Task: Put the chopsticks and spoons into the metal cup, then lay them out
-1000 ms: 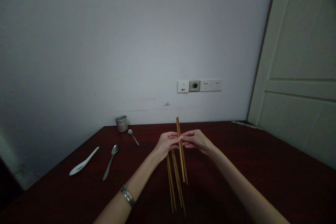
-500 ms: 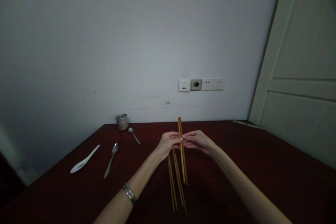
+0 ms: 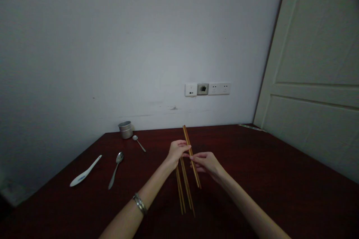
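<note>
A pair of wooden chopsticks [image 3: 194, 170] is held tilted above the table, its upper ends leaning left. My left hand [image 3: 177, 152], with a metal bracelet at the wrist, pinches the pair above its middle. Just below, my right hand [image 3: 206, 163] closes thumb and fingers on the same pair. More chopsticks [image 3: 185, 183] extend toward me from beneath my left hand in two narrow groups; their far ends are hidden by that hand.
To the left on the dark red table [image 3: 241, 194] lie a white soup spoon [image 3: 85, 173], a metal spoon [image 3: 116, 170] and a smaller spoon [image 3: 139, 143]. Near the wall stands a metal cup [image 3: 125, 130]. A flat strip [image 3: 251, 127] lies at the back right edge.
The held chopsticks have tilted, their upper ends going left. My right hand has slid lower along them, while my left hand keeps its pinch. The whole view has shifted slightly.
</note>
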`<action>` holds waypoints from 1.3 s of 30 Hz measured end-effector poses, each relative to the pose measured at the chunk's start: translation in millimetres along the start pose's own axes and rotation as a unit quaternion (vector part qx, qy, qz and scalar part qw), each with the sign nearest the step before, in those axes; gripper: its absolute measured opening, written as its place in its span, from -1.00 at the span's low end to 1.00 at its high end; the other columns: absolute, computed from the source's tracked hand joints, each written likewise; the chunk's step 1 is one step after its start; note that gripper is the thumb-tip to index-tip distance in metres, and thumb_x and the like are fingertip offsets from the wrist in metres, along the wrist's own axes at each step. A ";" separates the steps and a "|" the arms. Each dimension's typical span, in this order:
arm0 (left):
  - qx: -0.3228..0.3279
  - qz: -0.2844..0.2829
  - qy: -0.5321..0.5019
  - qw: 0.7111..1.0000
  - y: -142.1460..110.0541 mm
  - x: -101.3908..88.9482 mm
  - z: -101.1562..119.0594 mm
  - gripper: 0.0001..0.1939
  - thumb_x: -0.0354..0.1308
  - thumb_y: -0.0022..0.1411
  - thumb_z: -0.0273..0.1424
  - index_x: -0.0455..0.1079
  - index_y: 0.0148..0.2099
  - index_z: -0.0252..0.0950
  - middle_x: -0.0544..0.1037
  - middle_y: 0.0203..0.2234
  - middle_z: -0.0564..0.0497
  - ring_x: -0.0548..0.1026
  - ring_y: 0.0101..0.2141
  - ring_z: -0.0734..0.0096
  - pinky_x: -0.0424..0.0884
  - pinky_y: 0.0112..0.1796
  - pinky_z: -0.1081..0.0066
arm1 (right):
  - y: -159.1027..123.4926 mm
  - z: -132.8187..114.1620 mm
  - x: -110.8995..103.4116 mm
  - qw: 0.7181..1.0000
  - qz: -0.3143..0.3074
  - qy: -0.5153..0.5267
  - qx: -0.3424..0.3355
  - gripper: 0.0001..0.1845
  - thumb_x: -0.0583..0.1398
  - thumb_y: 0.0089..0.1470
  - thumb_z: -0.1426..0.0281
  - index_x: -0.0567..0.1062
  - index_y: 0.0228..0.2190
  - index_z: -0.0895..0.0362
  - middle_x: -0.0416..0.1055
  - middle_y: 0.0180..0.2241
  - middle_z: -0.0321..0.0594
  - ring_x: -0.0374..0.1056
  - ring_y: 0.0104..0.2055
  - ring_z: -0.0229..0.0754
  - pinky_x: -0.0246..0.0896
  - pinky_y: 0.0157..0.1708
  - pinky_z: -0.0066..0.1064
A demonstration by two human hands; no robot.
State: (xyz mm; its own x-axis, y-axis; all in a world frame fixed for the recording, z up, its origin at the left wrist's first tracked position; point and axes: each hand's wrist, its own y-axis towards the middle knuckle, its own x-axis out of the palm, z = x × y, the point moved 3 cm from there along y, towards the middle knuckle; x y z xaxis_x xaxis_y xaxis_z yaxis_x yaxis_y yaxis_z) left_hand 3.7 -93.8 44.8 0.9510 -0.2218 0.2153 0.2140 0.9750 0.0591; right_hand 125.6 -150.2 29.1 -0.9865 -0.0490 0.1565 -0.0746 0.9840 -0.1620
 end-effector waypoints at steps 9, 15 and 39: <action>-0.043 -0.030 0.069 0.996 0.2 -0.6 -15.4 -0.71 0.32 -0.19 -0.38 0.36 -0.40 -0.43 0.41 -0.59 0.01 0.39 -0.59 0.53 0.38 -0.60 0.52 | -4.1 14.9 1.4 0.999 -0.001 0.028 0.039 -0.75 0.31 -0.25 0.34 0.41 -0.55 0.27 0.43 -0.61 -0.21 0.40 -0.54 -0.28 0.34 -0.49 -0.49; -0.043 -0.003 0.119 0.992 15.9 -32.4 -14.5 -0.69 0.23 -0.08 -0.23 0.35 -0.47 -0.43 0.39 -0.63 0.02 0.32 -0.67 0.61 0.30 -0.67 0.56 | -6.3 30.6 -0.9 0.997 0.002 -0.030 0.073 -0.81 0.28 -0.20 0.39 0.42 -0.56 0.27 0.44 -0.60 -0.20 0.37 -0.58 -0.32 0.32 -0.55 -0.52; -0.043 0.098 0.147 0.983 26.9 -86.7 -23.7 -0.72 0.24 -0.09 -0.28 0.32 -0.48 -0.42 0.35 -0.70 0.09 0.29 -0.70 0.63 0.25 -0.67 0.59 | -11.6 39.4 4.1 0.867 0.150 -0.473 -0.041 -0.82 0.28 -0.34 0.42 0.35 -0.65 0.16 0.44 -0.53 -0.10 0.41 -0.49 -0.13 0.20 -0.61 -0.49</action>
State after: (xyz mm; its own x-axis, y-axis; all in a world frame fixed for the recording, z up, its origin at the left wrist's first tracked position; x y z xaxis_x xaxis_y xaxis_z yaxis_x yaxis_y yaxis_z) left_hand -67.7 -48.1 4.6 0.9966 -0.0294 -0.0767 0.0262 0.9988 -0.0418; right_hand 116.7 -168.6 -6.7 -0.6411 0.1310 -0.7562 0.1786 0.9837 0.0190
